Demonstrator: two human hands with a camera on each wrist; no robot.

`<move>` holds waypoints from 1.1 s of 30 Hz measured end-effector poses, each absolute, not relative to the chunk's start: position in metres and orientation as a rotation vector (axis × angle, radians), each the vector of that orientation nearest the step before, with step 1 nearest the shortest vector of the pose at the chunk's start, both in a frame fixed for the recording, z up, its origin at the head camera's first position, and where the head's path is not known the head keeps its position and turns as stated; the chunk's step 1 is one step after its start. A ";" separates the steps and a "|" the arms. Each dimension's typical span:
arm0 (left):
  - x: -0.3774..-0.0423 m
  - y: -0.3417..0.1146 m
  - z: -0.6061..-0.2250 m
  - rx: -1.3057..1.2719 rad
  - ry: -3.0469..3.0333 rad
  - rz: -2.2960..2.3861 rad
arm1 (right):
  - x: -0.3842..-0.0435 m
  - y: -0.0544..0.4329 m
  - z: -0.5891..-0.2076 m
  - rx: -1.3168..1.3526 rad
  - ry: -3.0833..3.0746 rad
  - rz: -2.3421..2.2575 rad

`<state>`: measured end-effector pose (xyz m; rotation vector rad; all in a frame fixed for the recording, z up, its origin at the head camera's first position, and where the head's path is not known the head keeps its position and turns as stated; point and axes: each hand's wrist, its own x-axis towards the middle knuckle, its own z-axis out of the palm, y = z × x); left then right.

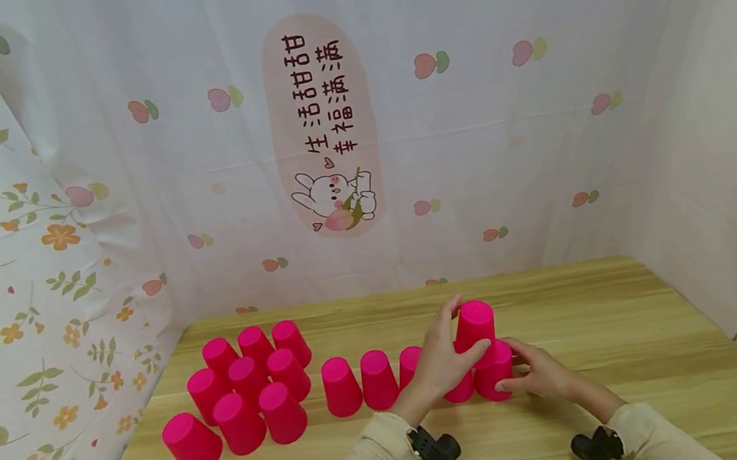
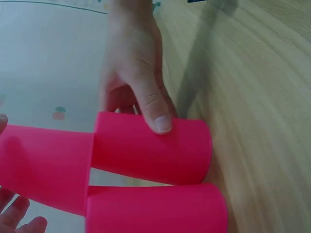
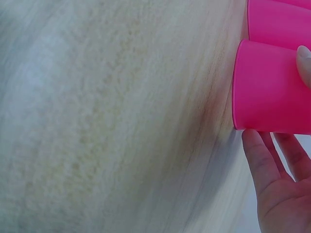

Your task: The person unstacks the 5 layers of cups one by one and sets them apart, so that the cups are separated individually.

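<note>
An upside-down pink cup (image 1: 477, 319) is in my left hand (image 1: 441, 357), thumb on its near side and fingers behind. It sits above the row's last two cups, its rim against their tops in the left wrist view. My right hand (image 1: 545, 374) grips the row's rightmost cup (image 1: 490, 383), thumb in front and fingers round the far side. Beside that cup stands the neighbouring cup (image 2: 158, 209), partly hidden behind my left hand in the head view. More upside-down cups, such as the row's left-end cup (image 1: 341, 387), continue leftward.
A block of several upside-down pink cups (image 1: 240, 425) stands in rows on the left of the wooden table (image 1: 615, 327). A printed white cloth (image 1: 503, 120) hangs behind the table's far edge, with a flowered cloth (image 1: 21, 277) at the left.
</note>
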<state>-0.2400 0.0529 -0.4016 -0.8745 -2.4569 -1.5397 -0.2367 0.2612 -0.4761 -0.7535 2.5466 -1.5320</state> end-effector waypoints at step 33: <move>-0.294 -0.047 -0.347 -0.777 -2.292 -1.712 | -0.235 0.260 -0.474 -0.729 2.562 -1.505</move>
